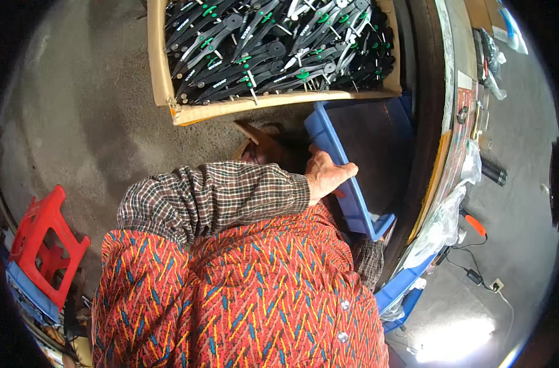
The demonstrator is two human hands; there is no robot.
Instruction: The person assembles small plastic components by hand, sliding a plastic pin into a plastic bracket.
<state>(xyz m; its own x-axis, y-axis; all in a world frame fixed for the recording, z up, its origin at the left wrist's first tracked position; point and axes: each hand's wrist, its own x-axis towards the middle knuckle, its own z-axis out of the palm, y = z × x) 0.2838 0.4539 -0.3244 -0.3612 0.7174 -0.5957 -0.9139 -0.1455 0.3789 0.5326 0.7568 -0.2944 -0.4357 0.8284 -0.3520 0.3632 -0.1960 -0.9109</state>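
- Gripping the left wall of a blue rectangular plastic bin [353, 202], the left hand [328, 176] is curled, with the thumb laid over the rim and the fingers against the outer side.
- The right hand is hidden; only part of its brown-and-white checked sleeve [368, 264] can be seen below the bin's near end, so whether it is spread or closed cannot be told.
- The bin is held right of the middle, in front of a red garment with yellow and blue zigzags [261, 294].
- Just beyond the bin's far end, an open brown cardboard box [279, 103] is filled with black two-legged tools with green parts and silvery pins [233, 23].
- A red plastic stool [33, 233] is seen at the left, well apart from the hands.
- Clear plastic bags [436, 227] are seen at the right.
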